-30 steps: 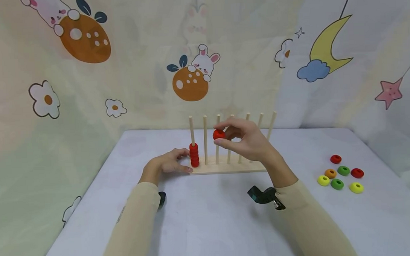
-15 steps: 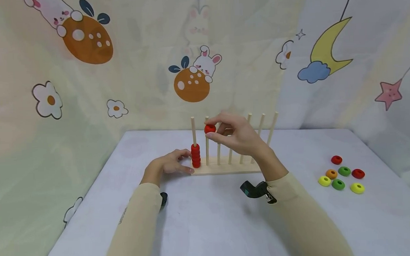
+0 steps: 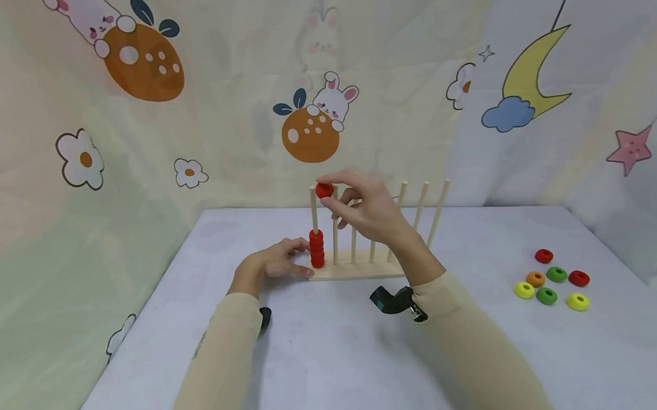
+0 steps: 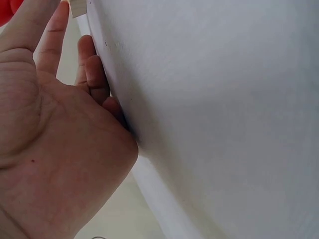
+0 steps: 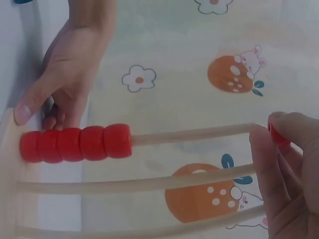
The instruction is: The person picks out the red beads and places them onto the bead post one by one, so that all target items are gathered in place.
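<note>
In the head view, a wooden peg rack (image 3: 358, 271) stands on the table, its upright pegs in a row. Several red beads (image 3: 317, 249) are stacked on its leftmost peg. My left hand (image 3: 276, 260) holds the left end of the base, thumb at the front corner and fingers behind. My right hand (image 3: 369, 209) pinches a single red bead (image 3: 324, 190) between thumb and fingertips, just right of the leftmost peg's tip. In the right wrist view, that bead (image 5: 278, 133) is partly hidden by the fingers, close to the peg's end (image 5: 244, 129).
On the right side of the table lie several loose beads: red (image 3: 544, 256), orange (image 3: 536, 279), green (image 3: 556, 274) and yellow (image 3: 578, 302). A printed cloth (image 3: 238, 111) hangs behind the table. The other pegs (image 3: 438, 213) stand upright to the right.
My right hand has moved left and upward with the red bead, from near the third peg to beside the leftmost peg's top. The left hand stays at the base.
</note>
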`<state>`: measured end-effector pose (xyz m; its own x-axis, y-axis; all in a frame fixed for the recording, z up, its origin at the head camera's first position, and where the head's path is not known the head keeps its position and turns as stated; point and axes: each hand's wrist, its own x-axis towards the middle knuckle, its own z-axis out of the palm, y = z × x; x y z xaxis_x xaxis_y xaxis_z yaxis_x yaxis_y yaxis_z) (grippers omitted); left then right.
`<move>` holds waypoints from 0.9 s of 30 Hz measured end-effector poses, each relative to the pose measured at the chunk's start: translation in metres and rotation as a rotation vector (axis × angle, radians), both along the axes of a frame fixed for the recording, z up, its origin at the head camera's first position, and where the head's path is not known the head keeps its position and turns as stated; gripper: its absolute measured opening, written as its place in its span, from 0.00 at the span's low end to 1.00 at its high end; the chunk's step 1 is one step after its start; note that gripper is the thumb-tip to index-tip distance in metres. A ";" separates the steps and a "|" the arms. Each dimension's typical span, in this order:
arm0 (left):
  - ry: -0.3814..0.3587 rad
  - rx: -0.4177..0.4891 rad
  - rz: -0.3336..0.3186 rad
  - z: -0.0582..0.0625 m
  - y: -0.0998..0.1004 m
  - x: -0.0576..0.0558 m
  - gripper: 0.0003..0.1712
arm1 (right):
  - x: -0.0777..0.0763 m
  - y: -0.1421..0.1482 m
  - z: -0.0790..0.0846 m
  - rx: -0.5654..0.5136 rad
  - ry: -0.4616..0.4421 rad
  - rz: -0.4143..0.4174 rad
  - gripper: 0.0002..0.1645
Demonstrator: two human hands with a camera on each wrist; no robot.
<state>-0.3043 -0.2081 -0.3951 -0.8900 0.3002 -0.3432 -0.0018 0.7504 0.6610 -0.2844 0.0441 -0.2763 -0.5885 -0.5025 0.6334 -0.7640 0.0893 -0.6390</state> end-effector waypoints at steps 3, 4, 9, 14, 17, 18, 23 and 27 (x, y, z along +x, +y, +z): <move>0.008 -0.002 -0.011 0.001 -0.001 0.000 0.31 | -0.002 -0.005 0.001 -0.018 -0.030 -0.003 0.25; 0.008 -0.002 -0.011 0.001 -0.002 0.000 0.31 | -0.002 -0.007 0.001 -0.019 -0.035 -0.009 0.26; -0.003 0.006 -0.004 0.001 -0.001 0.001 0.30 | -0.004 -0.014 0.000 0.012 -0.028 -0.068 0.27; 0.005 -0.011 -0.007 0.002 -0.001 0.000 0.31 | -0.005 -0.019 0.004 0.054 -0.048 -0.108 0.25; 0.009 -0.014 -0.011 0.003 -0.001 -0.001 0.30 | -0.006 -0.021 0.006 0.083 -0.036 -0.129 0.26; 0.005 -0.012 -0.009 0.002 -0.001 -0.001 0.31 | -0.006 -0.021 0.005 0.096 -0.027 -0.136 0.27; -0.010 0.002 -0.006 0.001 0.001 -0.001 0.31 | -0.004 -0.023 0.002 0.113 0.018 -0.130 0.31; -0.002 0.000 -0.011 0.001 0.001 -0.001 0.30 | -0.001 -0.021 0.001 0.079 0.054 -0.091 0.31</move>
<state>-0.3057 -0.2067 -0.3939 -0.8860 0.3102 -0.3446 0.0056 0.7502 0.6611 -0.2859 0.0229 -0.2748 -0.6001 -0.4983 0.6258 -0.7836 0.2086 -0.5852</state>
